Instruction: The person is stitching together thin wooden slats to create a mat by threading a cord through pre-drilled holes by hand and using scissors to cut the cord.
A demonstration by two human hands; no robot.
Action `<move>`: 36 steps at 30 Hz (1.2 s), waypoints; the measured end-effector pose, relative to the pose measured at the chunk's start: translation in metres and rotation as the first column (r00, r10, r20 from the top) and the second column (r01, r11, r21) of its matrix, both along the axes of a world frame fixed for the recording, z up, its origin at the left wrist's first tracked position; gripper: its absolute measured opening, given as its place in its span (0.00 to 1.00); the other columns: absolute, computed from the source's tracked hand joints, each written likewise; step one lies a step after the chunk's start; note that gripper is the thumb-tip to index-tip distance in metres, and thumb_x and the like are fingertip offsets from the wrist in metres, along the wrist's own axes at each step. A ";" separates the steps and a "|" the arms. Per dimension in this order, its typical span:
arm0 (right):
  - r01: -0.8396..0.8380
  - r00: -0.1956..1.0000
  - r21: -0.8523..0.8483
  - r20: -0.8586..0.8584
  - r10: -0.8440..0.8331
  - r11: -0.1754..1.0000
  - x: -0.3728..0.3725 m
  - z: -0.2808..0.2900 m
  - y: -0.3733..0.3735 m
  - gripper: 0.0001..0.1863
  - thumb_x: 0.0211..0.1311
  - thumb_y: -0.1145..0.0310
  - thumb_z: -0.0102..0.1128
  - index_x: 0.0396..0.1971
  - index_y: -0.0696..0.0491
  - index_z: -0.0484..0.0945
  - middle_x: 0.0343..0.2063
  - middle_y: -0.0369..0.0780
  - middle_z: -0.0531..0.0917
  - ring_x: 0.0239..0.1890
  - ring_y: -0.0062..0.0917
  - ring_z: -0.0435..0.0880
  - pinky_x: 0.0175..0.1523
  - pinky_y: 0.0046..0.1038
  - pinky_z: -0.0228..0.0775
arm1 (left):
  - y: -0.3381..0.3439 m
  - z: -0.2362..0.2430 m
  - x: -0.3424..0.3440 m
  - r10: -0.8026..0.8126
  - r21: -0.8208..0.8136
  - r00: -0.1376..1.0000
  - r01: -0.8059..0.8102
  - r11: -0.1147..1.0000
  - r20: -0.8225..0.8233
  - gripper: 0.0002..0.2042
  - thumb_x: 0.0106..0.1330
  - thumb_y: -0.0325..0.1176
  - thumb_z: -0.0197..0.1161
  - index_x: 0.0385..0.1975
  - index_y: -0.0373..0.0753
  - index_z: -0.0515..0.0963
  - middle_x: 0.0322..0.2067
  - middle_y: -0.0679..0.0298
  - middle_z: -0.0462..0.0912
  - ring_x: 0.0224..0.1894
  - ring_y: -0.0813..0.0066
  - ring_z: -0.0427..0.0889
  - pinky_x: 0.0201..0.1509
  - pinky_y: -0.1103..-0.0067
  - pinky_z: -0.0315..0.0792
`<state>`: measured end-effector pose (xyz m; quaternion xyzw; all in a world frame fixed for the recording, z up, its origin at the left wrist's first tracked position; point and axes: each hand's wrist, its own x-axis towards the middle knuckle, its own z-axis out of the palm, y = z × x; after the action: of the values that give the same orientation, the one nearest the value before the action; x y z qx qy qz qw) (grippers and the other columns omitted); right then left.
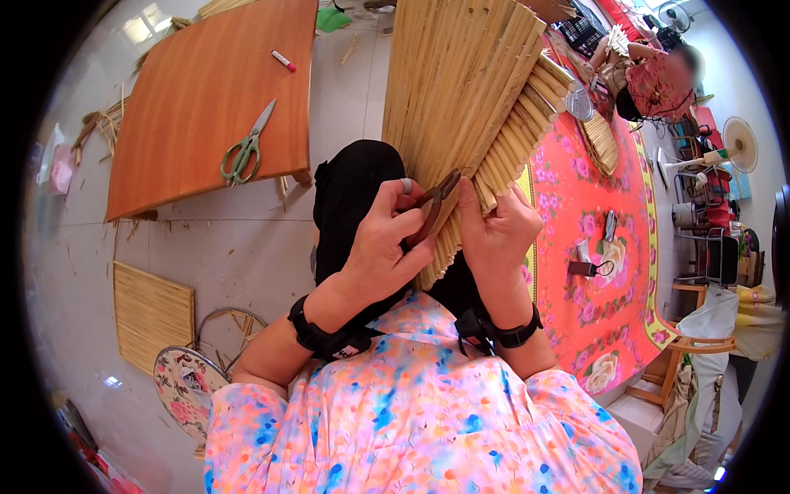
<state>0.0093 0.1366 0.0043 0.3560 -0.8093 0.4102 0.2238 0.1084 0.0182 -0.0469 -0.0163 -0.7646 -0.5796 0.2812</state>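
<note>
On my lap rests a fan-shaped woven piece of straw-coloured stalks, with a folded, ridged band along its right edge. My left hand, a ring on one finger, is closed around small dark pliers. The tips of the pliers touch the stalks at the narrow lower part of the piece. Close beside them, my right hand pinches the ridged edge between thumb and curled fingers. Whether the pliers' jaws grip a stalk is too small to tell.
To the left stands an orange-brown wooden table with green-handled scissors and a marker. A stalk mat and a round floral stool are lower left. A red floral cloth spreads right; another person sits beyond.
</note>
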 end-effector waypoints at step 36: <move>0.152 0.988 0.112 -0.020 -0.150 0.982 -0.004 0.010 -0.011 0.11 0.65 0.66 0.60 0.24 0.56 0.77 0.17 0.44 0.75 0.20 0.43 0.77 0.23 0.36 0.66 | -0.046 0.025 0.062 0.091 0.151 0.988 -0.109 0.983 0.124 0.09 0.48 0.20 0.60 0.16 0.33 0.65 0.35 0.59 0.69 0.29 0.75 0.67 0.30 0.80 0.62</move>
<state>0.0050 0.1254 0.0141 0.3082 -0.8546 0.3433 0.2384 0.1701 -0.0277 -0.0222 0.0783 -0.7315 -0.6231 0.2655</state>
